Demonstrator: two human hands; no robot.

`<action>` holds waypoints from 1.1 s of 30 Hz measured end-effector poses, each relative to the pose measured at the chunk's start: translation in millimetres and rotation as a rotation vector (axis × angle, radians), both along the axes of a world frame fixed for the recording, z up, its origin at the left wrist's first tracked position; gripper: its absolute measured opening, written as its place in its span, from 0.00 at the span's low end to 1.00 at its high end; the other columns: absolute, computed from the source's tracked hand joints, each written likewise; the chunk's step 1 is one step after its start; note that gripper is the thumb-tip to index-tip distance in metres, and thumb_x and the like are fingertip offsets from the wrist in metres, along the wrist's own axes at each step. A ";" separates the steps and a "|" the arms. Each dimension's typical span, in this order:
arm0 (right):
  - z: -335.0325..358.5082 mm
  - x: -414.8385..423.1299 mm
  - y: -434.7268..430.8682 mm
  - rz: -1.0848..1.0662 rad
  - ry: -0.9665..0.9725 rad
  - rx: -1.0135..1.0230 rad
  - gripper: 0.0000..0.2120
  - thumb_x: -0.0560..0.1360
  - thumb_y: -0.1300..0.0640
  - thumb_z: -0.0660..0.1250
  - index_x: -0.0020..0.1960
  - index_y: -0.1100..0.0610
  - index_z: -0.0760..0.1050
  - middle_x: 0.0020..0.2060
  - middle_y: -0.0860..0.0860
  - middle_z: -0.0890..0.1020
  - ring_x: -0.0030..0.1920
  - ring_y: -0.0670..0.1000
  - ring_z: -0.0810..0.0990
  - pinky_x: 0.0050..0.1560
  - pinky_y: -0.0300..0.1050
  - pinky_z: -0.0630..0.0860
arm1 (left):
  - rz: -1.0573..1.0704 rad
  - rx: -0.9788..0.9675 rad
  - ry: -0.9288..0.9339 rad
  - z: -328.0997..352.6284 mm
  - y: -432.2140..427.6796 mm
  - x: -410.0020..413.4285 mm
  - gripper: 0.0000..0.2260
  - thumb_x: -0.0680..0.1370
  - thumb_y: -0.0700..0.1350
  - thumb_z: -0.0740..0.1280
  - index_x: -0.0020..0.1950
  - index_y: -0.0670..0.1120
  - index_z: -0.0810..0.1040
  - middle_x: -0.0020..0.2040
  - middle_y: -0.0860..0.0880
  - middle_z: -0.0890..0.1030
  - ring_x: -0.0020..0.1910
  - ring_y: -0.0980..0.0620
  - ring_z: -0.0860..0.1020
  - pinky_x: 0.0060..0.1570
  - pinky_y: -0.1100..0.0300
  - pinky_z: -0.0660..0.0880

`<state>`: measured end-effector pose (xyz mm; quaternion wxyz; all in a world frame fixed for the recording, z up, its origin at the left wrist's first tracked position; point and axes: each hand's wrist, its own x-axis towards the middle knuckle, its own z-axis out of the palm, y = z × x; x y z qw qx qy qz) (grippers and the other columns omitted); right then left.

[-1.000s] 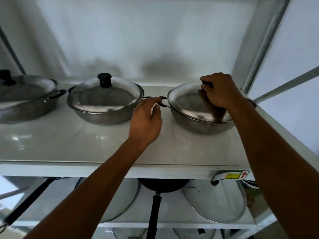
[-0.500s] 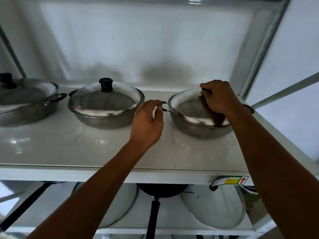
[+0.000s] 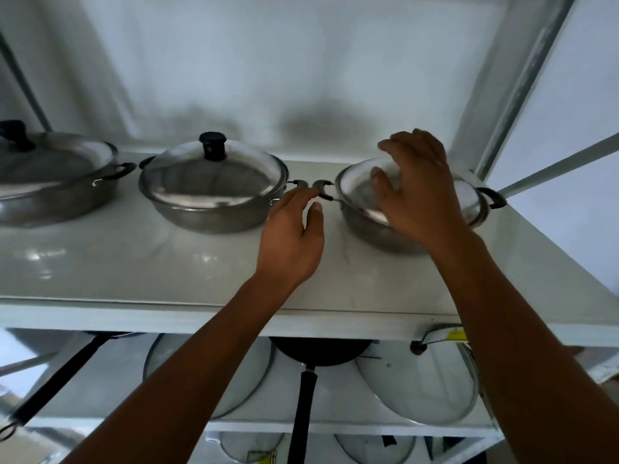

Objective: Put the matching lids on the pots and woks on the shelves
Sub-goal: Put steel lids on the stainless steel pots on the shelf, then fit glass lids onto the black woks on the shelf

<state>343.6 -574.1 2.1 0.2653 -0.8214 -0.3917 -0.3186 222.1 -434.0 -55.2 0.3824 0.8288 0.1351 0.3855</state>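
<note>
We see the right hand [image 3: 415, 192] changed most. Half a second ago it was clenched on top of the lid [image 3: 355, 195] of the right pot [image 3: 361, 226]. Now its fingers have uncurled and spread, and it hovers just over that lid with nothing in its grasp. The lid sits on the right pot, rim to rim as far as we can see. Its knob is hidden behind the hand.

The left hand [image 3: 291, 236] has loosened too. Earlier its thumb and forefinger pinched the pot's near handle [image 3: 323, 189]. Now they stand apart, relaxed, holding nothing. The forefinger reaches up beside that handle, though we cannot tell whether its tip touches it.

The right pot stands at the right end of the top shelf [image 3: 134, 262], much where it stood before. The middle pot [image 3: 207, 216] is just beside it, their handles nearly meeting. It wears its own lid with a black knob [image 3: 212, 145], as before. The left pot [image 3: 50, 202], also lidded, sits at the frame's edge.

On the shelf below, a glass lid [image 3: 418, 386] lies to the right of a black pan [image 3: 321, 349], whose handle points toward us.
</note>
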 end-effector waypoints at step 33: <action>-411.0 -232.4 291.1 -0.331 0.702 -0.345 0.19 0.75 0.43 0.61 0.59 0.55 0.72 0.48 0.57 0.80 0.49 0.60 0.80 0.44 0.49 0.75 | 0.353 0.305 1.061 -310.5 359.4 -264.2 0.21 0.81 0.52 0.55 0.72 0.47 0.61 0.67 0.40 0.70 0.65 0.38 0.72 0.58 0.45 0.73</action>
